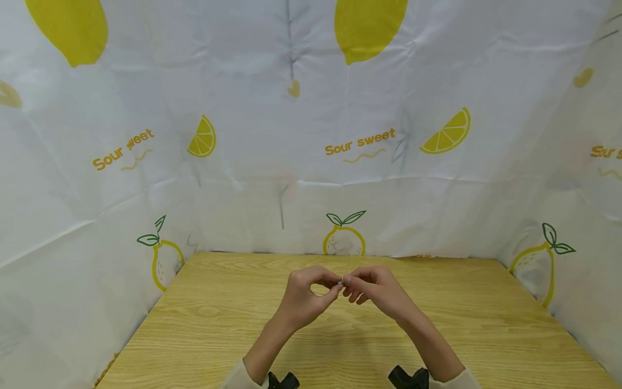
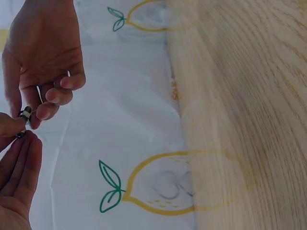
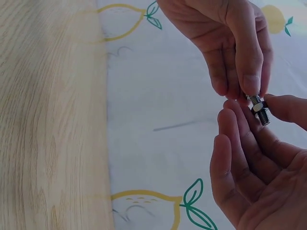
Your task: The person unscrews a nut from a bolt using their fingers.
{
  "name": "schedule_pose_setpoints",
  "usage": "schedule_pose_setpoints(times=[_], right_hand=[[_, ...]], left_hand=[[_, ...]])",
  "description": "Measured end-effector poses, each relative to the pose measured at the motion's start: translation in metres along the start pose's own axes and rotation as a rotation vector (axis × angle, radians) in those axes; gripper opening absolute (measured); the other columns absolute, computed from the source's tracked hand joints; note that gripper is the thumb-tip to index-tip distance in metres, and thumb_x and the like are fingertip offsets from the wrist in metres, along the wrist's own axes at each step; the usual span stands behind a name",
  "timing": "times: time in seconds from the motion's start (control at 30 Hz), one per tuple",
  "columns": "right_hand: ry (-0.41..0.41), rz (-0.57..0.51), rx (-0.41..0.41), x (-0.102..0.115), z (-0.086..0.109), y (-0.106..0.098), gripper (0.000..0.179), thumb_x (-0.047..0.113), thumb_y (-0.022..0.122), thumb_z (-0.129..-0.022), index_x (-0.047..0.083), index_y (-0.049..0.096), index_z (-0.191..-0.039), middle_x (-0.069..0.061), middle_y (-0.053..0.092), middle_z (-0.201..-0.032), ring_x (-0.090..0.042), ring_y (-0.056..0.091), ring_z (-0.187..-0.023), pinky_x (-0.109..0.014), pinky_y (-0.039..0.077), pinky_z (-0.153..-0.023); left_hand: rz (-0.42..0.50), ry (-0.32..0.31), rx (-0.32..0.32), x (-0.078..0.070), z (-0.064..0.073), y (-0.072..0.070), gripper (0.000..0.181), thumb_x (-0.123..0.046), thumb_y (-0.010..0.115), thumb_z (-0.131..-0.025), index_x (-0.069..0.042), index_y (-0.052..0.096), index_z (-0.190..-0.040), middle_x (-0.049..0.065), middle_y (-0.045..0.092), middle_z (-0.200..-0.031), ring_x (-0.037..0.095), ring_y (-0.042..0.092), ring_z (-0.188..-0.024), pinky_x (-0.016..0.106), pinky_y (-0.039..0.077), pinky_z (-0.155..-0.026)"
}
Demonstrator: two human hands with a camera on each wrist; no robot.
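A small metal bolt [image 3: 265,119] with a nut [image 3: 259,107] around its threaded shaft is held up between the two hands. My left hand [image 1: 306,298] pinches one end of the bolt between thumb and fingers, which hide that end. From the other side, my right hand [image 1: 385,293] has its thumb and index finger on the nut. The threaded tip sticks out past the nut in the right wrist view. The right hand's other fingers are loosely bent. In the head view both hands meet above the wooden table [image 1: 233,319], with the bolt barely visible between the fingertips.
White curtain-like sheets [image 1: 262,156] printed with lemons and lettering hang behind the table and along both sides. Black wrist mounts [image 1: 409,378] and light sleeves [image 1: 241,376] show at the bottom edge of the head view.
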State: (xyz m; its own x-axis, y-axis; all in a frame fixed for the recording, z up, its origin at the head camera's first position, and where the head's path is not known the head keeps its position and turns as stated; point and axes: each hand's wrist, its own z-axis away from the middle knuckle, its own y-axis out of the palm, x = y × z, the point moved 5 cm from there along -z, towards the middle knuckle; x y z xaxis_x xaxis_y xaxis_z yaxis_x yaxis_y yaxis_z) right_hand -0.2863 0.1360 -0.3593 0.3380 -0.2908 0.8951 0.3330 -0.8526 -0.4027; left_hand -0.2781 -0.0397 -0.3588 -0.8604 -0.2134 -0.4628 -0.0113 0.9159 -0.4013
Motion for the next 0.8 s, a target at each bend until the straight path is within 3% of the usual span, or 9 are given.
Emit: schedule_pose_setpoints(times=[0.23, 0.47, 0.67, 0.8], right_hand=[[-0.058, -0.029, -0.009, 0.0023, 0.0013, -0.0018, 0.027, 0.017, 0.066, -0.102, -0.007, 0.071, -0.113, -0.030, 0.072, -0.099, -0.017, 0.073, -0.080, -0.032, 0.064, -0.071], [-0.108, -0.044, -0.021, 0.0047, 0.0021, -0.0024, 0.024, 0.009, 0.068, -0.099, -0.008, 0.069, -0.116, -0.029, 0.072, -0.107, -0.016, 0.074, -0.082, -0.033, 0.064, -0.072], [-0.067, -0.014, -0.027, 0.0047, 0.0027, -0.0032, 0.033, 0.016, 0.070, -0.099, -0.005, 0.067, -0.124, -0.024, 0.074, -0.106, -0.018, 0.074, -0.081, -0.032, 0.064, -0.070], [-0.034, 0.011, 0.006, 0.0041, 0.0019, -0.0021, 0.032, 0.025, 0.061, -0.105, -0.003, 0.070, -0.117, -0.019, 0.075, -0.101, -0.019, 0.073, -0.079, -0.034, 0.064, -0.071]], left_hand=[[0.006, 0.004, 0.003, -0.0009, -0.0004, 0.0004, 0.008, -0.003, 0.079, -0.090, -0.008, 0.079, -0.096, 0.005, 0.079, -0.090, 0.009, 0.076, -0.077, 0.018, 0.063, -0.073], [0.008, -0.016, 0.008, 0.0000, -0.0004, 0.0001, 0.009, -0.002, 0.079, -0.089, -0.008, 0.079, -0.095, 0.005, 0.079, -0.089, 0.011, 0.076, -0.078, 0.023, 0.065, -0.072], [-0.005, 0.014, -0.006, -0.0013, -0.0004, -0.0008, 0.011, 0.000, 0.079, -0.088, -0.007, 0.079, -0.096, 0.006, 0.079, -0.089, 0.011, 0.077, -0.077, 0.017, 0.062, -0.072], [-0.004, 0.018, -0.006, -0.0018, -0.0009, -0.0007, 0.009, -0.002, 0.079, -0.089, -0.008, 0.079, -0.096, 0.005, 0.079, -0.089, 0.011, 0.076, -0.077, 0.016, 0.062, -0.072]])
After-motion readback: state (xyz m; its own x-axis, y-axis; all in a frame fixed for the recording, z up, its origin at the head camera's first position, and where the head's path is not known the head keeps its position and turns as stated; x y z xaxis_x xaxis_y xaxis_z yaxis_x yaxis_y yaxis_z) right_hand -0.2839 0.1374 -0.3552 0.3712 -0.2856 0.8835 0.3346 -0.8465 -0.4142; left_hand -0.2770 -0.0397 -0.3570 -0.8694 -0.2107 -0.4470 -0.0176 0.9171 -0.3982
